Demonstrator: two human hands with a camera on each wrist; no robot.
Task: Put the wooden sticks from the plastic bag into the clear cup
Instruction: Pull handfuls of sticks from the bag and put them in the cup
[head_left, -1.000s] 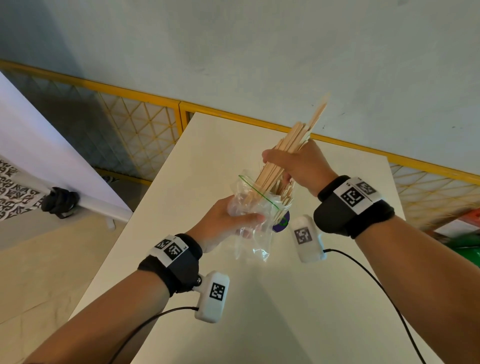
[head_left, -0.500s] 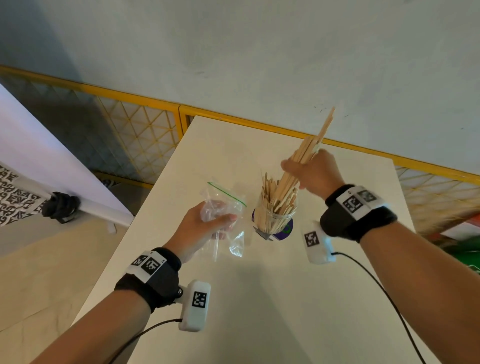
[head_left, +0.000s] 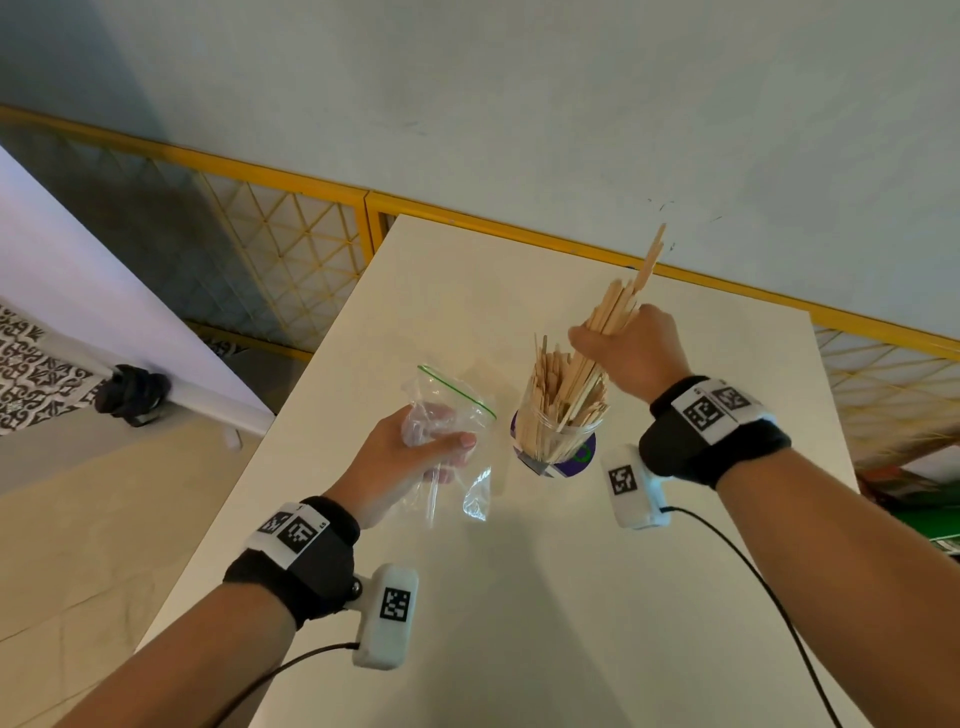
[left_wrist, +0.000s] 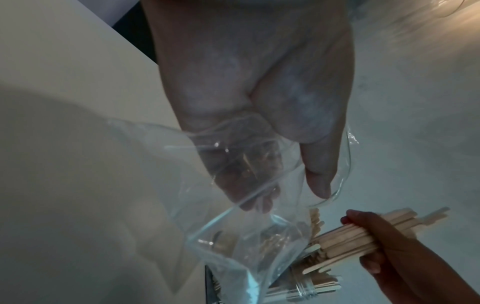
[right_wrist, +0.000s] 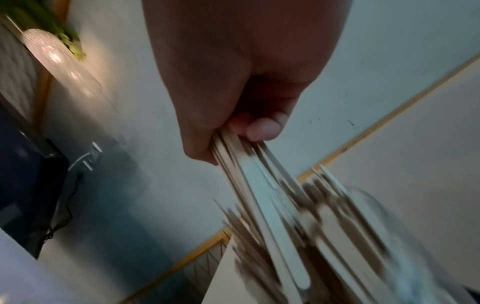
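Observation:
A clear cup (head_left: 558, 441) stands on the white table (head_left: 545, 597), with several wooden sticks upright in it. My right hand (head_left: 618, 348) grips a bundle of wooden sticks (head_left: 615, 306) above the cup, their lower ends inside it. In the right wrist view the fingers (right_wrist: 262, 127) curl round that bundle of sticks (right_wrist: 259, 185). My left hand (head_left: 415, 447) holds the crumpled clear plastic bag (head_left: 457, 415) with its green zip line, left of the cup. In the left wrist view the bag (left_wrist: 246, 236) drapes over my fingers; no sticks show plainly inside it.
A purple round disc (head_left: 582, 460) lies under the cup. A yellow mesh fence (head_left: 291, 249) runs behind the table's far edge. A white roll (head_left: 130, 322) with a black clamp (head_left: 132, 395) stands off to the left, over the floor.
My right hand pulled the stick bundle out of the bag and lowered its ends into the cup. My left hand carried the bag away to the left, off the cup.

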